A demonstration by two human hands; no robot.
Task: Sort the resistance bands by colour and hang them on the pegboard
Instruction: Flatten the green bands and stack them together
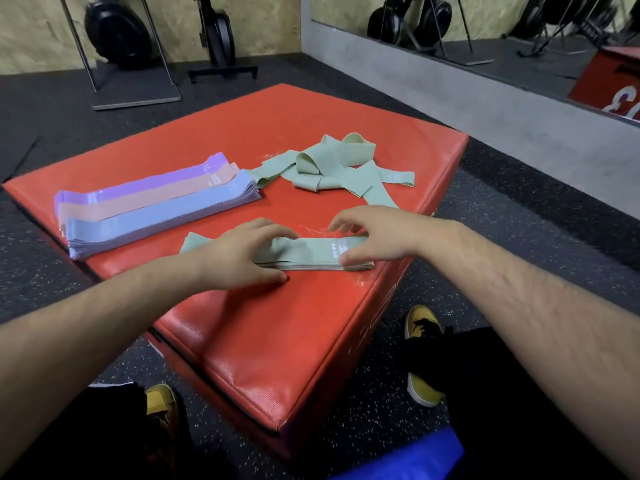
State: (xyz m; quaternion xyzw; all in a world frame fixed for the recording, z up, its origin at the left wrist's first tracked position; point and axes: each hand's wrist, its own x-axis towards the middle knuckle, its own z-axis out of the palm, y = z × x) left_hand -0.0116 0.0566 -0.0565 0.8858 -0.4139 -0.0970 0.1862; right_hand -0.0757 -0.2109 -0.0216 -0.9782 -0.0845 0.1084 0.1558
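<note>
Hands first: my left hand [247,252] lies palm-down across the neat stack of green bands [311,252], fingers loosely spread and the thumb tip touching the red box top [263,344] just in front of the stack. It covers the stack's middle, so I cannot see how the bands lie underneath it. My right hand [372,237] is open and arched over the stack's right end, thumb against the near edge, fingers curled above the far edge; whether those fingertips actually touch the band I cannot tell. Neither hand is closed around anything.

Beyond the hands, a loose tangle of green bands [332,168] sits unsorted toward the far side of the box, well apart from the stack. To the left lie three flat piles side by side and overlapping: purple bands [166,181] farthest, peach bands [152,202] in the middle, blue-lilac bands [159,220] nearest. Small printing on the labels is too blurred to read.

My yellow shoes [424,323] show on the speckled floor, partly cut off by my dark trouser legs
</note>
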